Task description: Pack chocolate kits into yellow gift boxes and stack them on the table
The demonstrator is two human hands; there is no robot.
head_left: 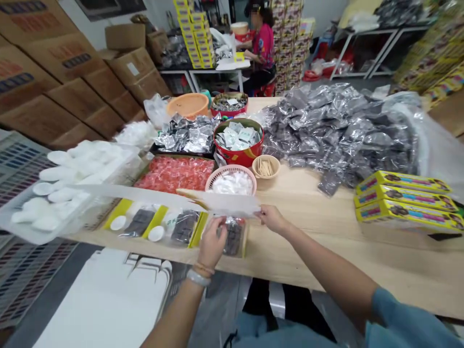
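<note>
A long white card sheet (232, 203) stretches over the open yellow boxes (159, 217) at the table's front. Its right end is pinched in my right hand (272, 218). My left hand (213, 239) is below the sheet, over the rightmost box, with its fingers curled; what they hold, if anything, is hidden. Dark wrapped blocks (183, 226) and round white pieces (156, 233) lie in the boxes. Just behind the sheet sits a pink basket (208, 183) of small white packets.
Red packets (176, 174), a red tin (239, 155) and a bowl of sticks (266, 176) stand behind. Dark packets (337, 125) are heaped right, near stacked yellow boxes (406, 203). White spoons (83, 164) fill a left tray. A person (264, 46) sits beyond.
</note>
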